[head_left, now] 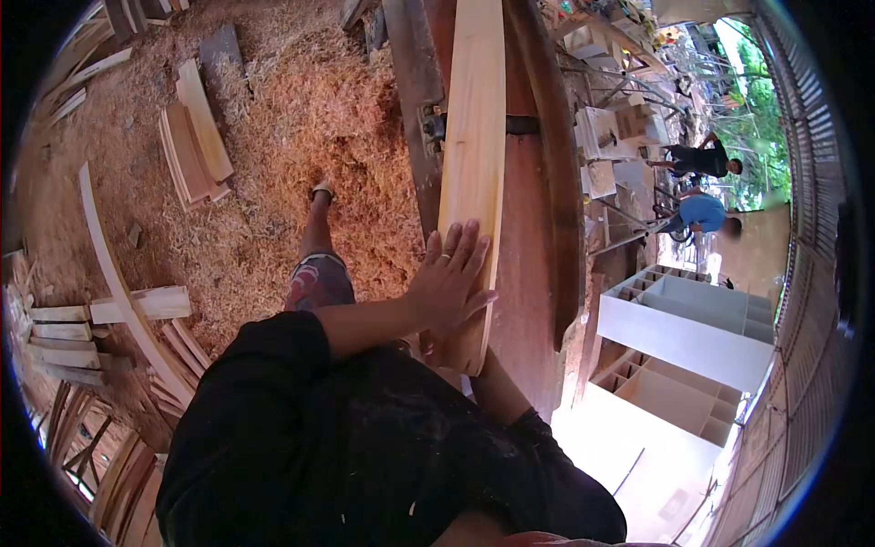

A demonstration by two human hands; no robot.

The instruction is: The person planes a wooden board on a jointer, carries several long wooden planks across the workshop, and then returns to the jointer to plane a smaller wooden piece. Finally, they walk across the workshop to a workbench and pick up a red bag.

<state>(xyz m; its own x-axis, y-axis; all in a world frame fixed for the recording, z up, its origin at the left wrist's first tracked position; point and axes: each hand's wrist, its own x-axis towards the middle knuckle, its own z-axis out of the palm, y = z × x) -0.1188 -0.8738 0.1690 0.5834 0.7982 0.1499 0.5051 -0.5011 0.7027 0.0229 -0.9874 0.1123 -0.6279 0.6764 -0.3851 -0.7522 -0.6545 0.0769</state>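
Observation:
A long pale wooden board lies lengthwise over a reddish-brown machine bed. My left hand rests palm down on the board near its close end, with the fingers spread and the thumb toward the right edge. A ring shows on one finger. From the lower right, my right forearm reaches to the board's near end, where my right hand is mostly hidden behind the wood; its fingers cannot be made out. Past my left hand, a dark metal fitting sits beside the board, with a dark bar continuing on its other side.
Wood shavings cover the floor around my foot. Cut boards and a long curved strip lie at the left. White shelving units stand at the right. Two people are in the background.

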